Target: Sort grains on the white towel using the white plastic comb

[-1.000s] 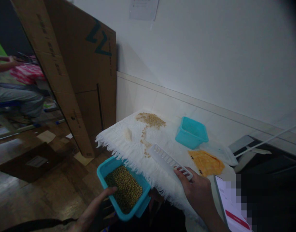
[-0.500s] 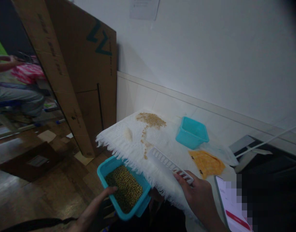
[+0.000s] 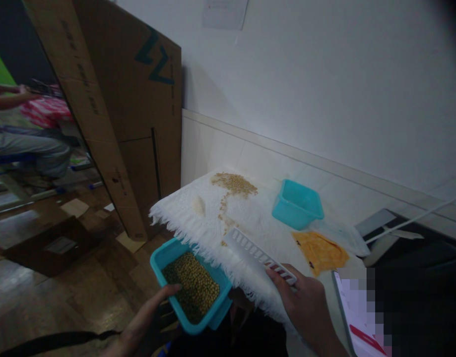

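My left hand [image 3: 148,320] grips the left side of a teal plastic tub [image 3: 156,263], thumb over its rim. The tub is below the table's front edge and contains yellow soybeans [image 3: 201,282] and small green beans [image 3: 173,272]. My right hand [image 3: 305,302] is closed around the slotted handle of a white brush [image 3: 255,255], whose bristle side lies along the white fringed cloth [image 3: 179,198]. A few soybeans [image 3: 224,243] lie by the brush's far end. Farther back is a heap of soybeans [image 3: 237,184], with a thin trail leading forward. Left of the trail is a small pale grain pile [image 3: 199,205].
A second teal tub [image 3: 298,203] stands at the back right beside a yellow cloth [image 3: 320,250] and clear plastic [image 3: 347,238]. A phone [image 3: 356,312] lies at the right edge. A tall cardboard box [image 3: 138,99] borders the left; beyond it another person sits.
The brush has shifted slightly left toward the cloth's front fringe. Fewer soybeans show at the near end of the trail. My left hand and its tub stay almost in place.
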Demonstrator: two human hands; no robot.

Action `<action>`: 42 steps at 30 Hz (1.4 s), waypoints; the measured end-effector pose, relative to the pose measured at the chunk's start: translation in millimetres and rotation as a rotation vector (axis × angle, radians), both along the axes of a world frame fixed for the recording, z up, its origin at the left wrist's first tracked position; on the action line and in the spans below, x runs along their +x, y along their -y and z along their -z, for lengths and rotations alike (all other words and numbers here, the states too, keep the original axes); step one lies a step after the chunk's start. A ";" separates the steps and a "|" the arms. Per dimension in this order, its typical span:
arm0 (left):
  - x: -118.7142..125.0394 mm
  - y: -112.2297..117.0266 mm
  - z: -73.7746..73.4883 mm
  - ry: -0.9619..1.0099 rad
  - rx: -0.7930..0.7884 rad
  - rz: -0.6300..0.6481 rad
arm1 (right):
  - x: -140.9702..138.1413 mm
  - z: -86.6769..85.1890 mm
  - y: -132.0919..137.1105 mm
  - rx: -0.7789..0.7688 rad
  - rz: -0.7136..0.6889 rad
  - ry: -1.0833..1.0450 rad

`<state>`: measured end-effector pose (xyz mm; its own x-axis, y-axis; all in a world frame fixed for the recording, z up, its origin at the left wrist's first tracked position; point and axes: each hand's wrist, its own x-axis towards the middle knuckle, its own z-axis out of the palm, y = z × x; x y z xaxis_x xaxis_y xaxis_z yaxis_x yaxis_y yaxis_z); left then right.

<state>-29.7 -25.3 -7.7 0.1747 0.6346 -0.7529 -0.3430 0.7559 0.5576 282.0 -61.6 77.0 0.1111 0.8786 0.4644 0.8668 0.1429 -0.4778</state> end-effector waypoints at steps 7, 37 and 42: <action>-0.3 -2.2 1.5 -0.024 -0.022 -0.003 | -7.3 -6.3 -6.3 0.017 -0.052 -0.008; -4.0 -1.7 15.7 -0.025 0.041 0.032 | -5.1 -7.7 -45.5 0.143 -0.019 0.071; -6.3 0.3 11.9 -0.023 0.079 0.016 | -8.9 -8.8 -48.5 0.117 -0.059 0.064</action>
<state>-36.0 -25.6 -19.6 0.1685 0.6896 -0.7043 -0.3181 0.7143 0.6233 273.1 -13.1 85.8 0.0278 0.8224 0.5682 0.8834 0.2458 -0.3991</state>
